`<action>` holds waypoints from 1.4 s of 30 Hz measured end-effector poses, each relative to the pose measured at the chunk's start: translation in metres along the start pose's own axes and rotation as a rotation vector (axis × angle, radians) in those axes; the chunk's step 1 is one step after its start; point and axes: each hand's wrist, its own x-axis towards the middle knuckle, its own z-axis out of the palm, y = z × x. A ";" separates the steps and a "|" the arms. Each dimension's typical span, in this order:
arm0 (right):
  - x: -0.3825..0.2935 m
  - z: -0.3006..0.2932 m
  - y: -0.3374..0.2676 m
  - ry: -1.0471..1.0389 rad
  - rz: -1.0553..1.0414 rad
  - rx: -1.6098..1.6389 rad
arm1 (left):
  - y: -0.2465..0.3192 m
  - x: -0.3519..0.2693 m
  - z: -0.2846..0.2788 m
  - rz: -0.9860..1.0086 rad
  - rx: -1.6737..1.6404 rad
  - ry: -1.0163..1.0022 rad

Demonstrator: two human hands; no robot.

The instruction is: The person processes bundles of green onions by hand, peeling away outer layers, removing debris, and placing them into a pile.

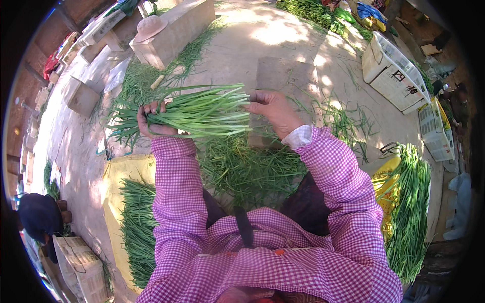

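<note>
My left hand [153, 119] is closed around a bunch of long green leafy stalks, like garlic chives [204, 110], held sideways with the pale cut ends to the right. At those pale ends is my right hand [271, 110], thumb and forefinger pinched together at the tip of a stalk. Loose green leaves [250, 170] lie heaped on the ground between my knees. A thick pile of green stalks [138, 235] rests on a yellow sheet [113, 189] beside my left arm. Another long pile [409, 216] lies by my right arm, next to yellow printed plastic.
White plastic crates [394, 75] stand at the right, and another crate [85, 269] is at the lower left near a person in a dark cap [39, 217]. A pink hat [150, 28] sits on a concrete block [182, 30]. Leaf scraps [346, 121] litter the ground.
</note>
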 end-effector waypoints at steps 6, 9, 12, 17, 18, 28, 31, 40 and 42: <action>0.003 -0.006 0.001 -0.052 0.066 0.002 | -0.002 -0.007 0.007 -0.012 -0.003 -0.043; -0.004 0.000 -0.007 -0.059 0.015 -0.255 | -0.003 -0.015 0.014 -0.028 -0.018 -0.127; -0.003 -0.002 0.002 -0.080 -0.033 -0.200 | -0.004 -0.015 0.015 -0.029 -0.024 -0.122; -0.003 -0.009 -0.002 -0.060 -0.093 -0.249 | 0.005 -0.006 0.004 -0.024 0.027 -0.060; -0.002 -0.015 -0.005 -0.039 -0.109 -0.274 | 0.006 -0.007 0.006 -0.010 0.022 -0.062; 0.008 -0.040 -0.020 0.280 -0.013 -0.129 | 0.013 0.001 -0.001 0.024 -0.041 -0.061; 0.000 -0.011 -0.014 0.046 0.085 -0.180 | 0.006 -0.010 0.007 -0.055 -0.017 -0.083; 0.004 -0.001 0.003 -0.113 0.089 0.221 | 0.007 -0.005 0.001 -0.108 -0.139 -0.066; -0.001 0.005 -0.003 -0.143 0.105 0.203 | 0.014 0.005 -0.006 -0.097 -0.226 -0.062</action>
